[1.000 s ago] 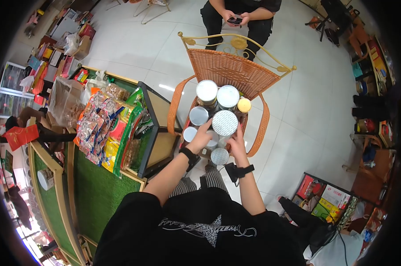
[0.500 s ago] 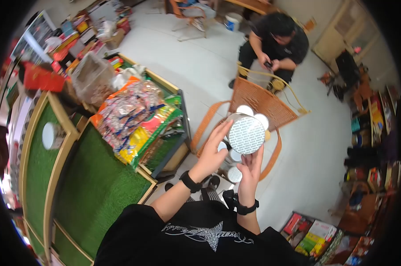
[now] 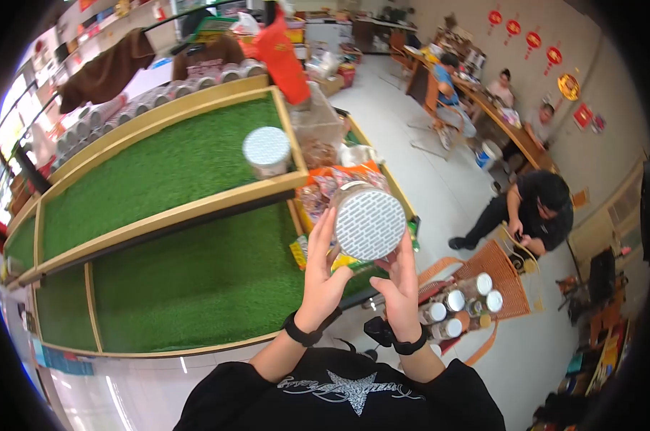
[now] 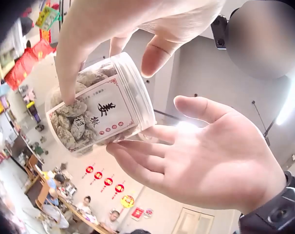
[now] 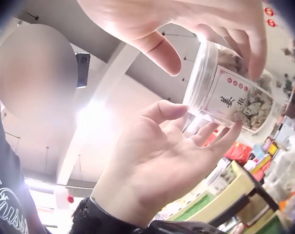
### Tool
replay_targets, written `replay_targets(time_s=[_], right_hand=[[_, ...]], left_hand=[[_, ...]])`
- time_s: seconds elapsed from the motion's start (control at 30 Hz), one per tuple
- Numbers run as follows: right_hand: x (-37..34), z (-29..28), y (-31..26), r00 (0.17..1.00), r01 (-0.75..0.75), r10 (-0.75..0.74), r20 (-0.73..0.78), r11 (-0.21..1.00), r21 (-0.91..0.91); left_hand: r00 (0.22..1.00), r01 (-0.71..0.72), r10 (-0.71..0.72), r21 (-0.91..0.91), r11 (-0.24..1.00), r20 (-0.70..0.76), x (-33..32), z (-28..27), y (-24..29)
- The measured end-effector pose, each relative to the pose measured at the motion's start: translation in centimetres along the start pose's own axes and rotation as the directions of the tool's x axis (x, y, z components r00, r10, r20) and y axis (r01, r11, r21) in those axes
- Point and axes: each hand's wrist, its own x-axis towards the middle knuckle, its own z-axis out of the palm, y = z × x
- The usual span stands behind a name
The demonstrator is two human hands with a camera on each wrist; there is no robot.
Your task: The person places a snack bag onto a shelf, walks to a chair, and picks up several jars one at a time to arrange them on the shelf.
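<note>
My two hands hold a clear plastic jar point(image 3: 370, 224) between them, above the goods on the display stand. Its pale, brick-patterned round end faces up at the head camera. In the left wrist view, the jar point(image 4: 101, 105) shows a white label and wrinkled, powdery brownish pieces inside. The left hand point(image 3: 323, 269) grips its left side, fingers along the wall. On the opposite side, the right hand point(image 3: 404, 287) has its fingers bent against the jar. Both thumbs are off the wall. A similar jar point(image 3: 267, 152) stands on the stand's upper green shelf.
The wood-framed display stand point(image 3: 195, 202) has green turf shelves. Packaged snacks point(image 3: 318, 194) lie behind the held jar. Several jars point(image 3: 454, 300) sit on a wicker chair point(image 3: 508, 276) at right. A seated person point(image 3: 544, 208) is behind that chair; others sit at a far desk.
Both hands have raised the jar from over the wicker chair and carried it left to the display stand. The head view has turned left, so the chair now appears at lower right.
</note>
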Motion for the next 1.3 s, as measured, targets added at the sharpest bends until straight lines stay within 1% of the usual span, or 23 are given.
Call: replay_targets(time_s=[0.03, 0.1, 0.13, 0.2, 0.23, 0.33, 0.37, 0.4, 0.47, 0.53, 0.6, 0.67, 0.73, 0.8, 0.83, 0.87, 0.93, 1.03, 1.07, 1.13, 1.2, 1.27, 1.3], right_hand=[[0.8, 1.6, 0.1, 0.997, 0.003, -0.004, 0.072, 1.0, 0.007], [2.1, 4.1, 0.8, 0.978, 0.017, -0.019, 0.205, 1.0, 0.012], [2.6, 5.4, 0.9, 0.974, 0.023, -0.028, 0.226, 0.999, 0.025], [3.7, 8.1, 0.9, 0.952, 0.027, -0.016, 0.307, 0.999, -0.032], [4.5, 9.3, 1.1, 0.935, 0.056, -0.052, 0.351, 0.998, -0.001], [8.3, 12.6, 3.9, 0.899, 0.076, -0.098, 0.427, 0.995, 0.07], [9.3, 13.8, 3.7, 0.896, 0.059, -0.089, 0.435, 0.995, 0.082], [10.6, 14.8, 4.2, 0.882, 0.053, -0.08, 0.464, 0.996, 0.072], [12.9, 16.6, 5.7, 0.882, 0.017, -0.072, 0.466, 0.992, 0.123], [14.7, 18.0, 7.8, 0.878, 0.039, -0.102, 0.467, 0.989, 0.142], [16.2, 19.0, 9.2, 0.873, 0.062, -0.13, 0.469, 0.985, 0.158], [16.4, 19.6, 10.6, 0.898, 0.013, -0.07, 0.434, 0.991, 0.132], [16.7, 19.5, 11.9, 0.899, 0.004, -0.056, 0.435, 0.993, 0.12], [16.7, 19.3, 12.3, 0.906, -0.044, 0.002, 0.424, 0.995, 0.089], [16.8, 19.5, 13.0, 0.919, -0.076, 0.046, 0.391, 0.995, 0.061], [16.9, 19.4, 13.0, 0.921, -0.075, 0.046, 0.387, 0.995, 0.06], [17.1, 19.3, 13.1, 0.905, -0.138, 0.095, 0.414, 0.988, 0.075], [16.7, 19.2, 12.9, 0.894, -0.171, 0.097, 0.437, 0.976, 0.133], [16.7, 19.1, 13.9, 0.896, -0.17, 0.095, 0.434, 0.976, 0.136], [17.0, 19.1, 16.6, 0.909, -0.036, 0.01, 0.416, 0.998, 0.055], [16.8, 19.1, 16.0, 0.907, -0.071, 0.035, 0.419, 0.995, 0.071], [16.6, 19.0, 15.6, 0.892, -0.04, 0.057, 0.448, 0.998, -0.046], [16.3, 18.9, 15.3, 0.892, -0.047, 0.062, 0.448, 0.998, -0.045]], left_hand=[[1.0, -0.022, 0.022, 0.014, 1.0, -0.02, 0.1, -1.4, 0.8], [0.987, -0.069, 0.072, 0.025, 0.997, -0.147, 0.0, -3.9, 2.4], [0.983, -0.083, 0.089, 0.039, 0.996, -0.161, 0.1, -5.1, 3.0], [0.955, -0.123, 0.13, 0.043, 0.991, -0.267, 0.1, -7.3, 4.0], [0.939, -0.142, 0.162, 0.086, 0.986, -0.302, 0.3, -8.6, 4.2], [0.927, -0.13, 0.181, 0.169, 0.977, -0.33, 2.5, -12.3, 4.8], [0.94, -0.095, 0.155, 0.201, 0.975, -0.303, 3.4, -13.9, 5.0], [0.938, -0.105, 0.167, 0.212, 0.972, -0.303, 4.5, -15.3, 4.8], [0.939, -0.198, 0.251, 0.229, 0.953, -0.234, 6.9, -18.2, 3.8], [0.94, -0.241, 0.283, 0.218, 0.946, -0.191, 8.7, -20.5, 2.8], [0.964, -0.153, 0.2, 0.247, 0.957, -0.177, 9.9, -21.7, 2.6], [0.966, -0.141, 0.191, 0.265, 0.954, -0.173, 10.6, -22.6, 2.2], [0.979, -0.059, 0.113, 0.295, 0.954, -0.17, 11.2, -23.5, 1.1], [0.979, -0.043, 0.1, 0.303, 0.952, -0.176, 11.5, -23.6, 0.9], [0.98, -0.008, 0.068, 0.303, 0.953, -0.187, 11.6, -23.6, 0.8], [0.979, 0.029, 0.034, 0.301, 0.953, -0.2, 11.6, -23.5, 0.7], [0.976, 0.039, 0.029, 0.305, 0.951, -0.214, 12.2, -23.7, -0.1], [0.975, 0.08, 0.0, 0.349, 0.934, -0.224, 12.9, -24.4, -1.3], [0.974, 0.109, -0.021, 0.386, 0.916, -0.224, 13.1, -24.6, -1.4], [0.969, 0.135, -0.041, 0.378, 0.916, -0.245, 13.1, -24.6, -1.7], [0.961, 0.164, -0.063, 0.369, 0.915, -0.271, 13.1, -24.4, -1.4], [0.959, 0.213, -0.11, 0.408, 0.888, -0.261, 13.1, -24.3, -1.0], [0.958, 0.219, -0.115, 0.409, 0.886, -0.264, 13.1, -24.2, -1.0]])
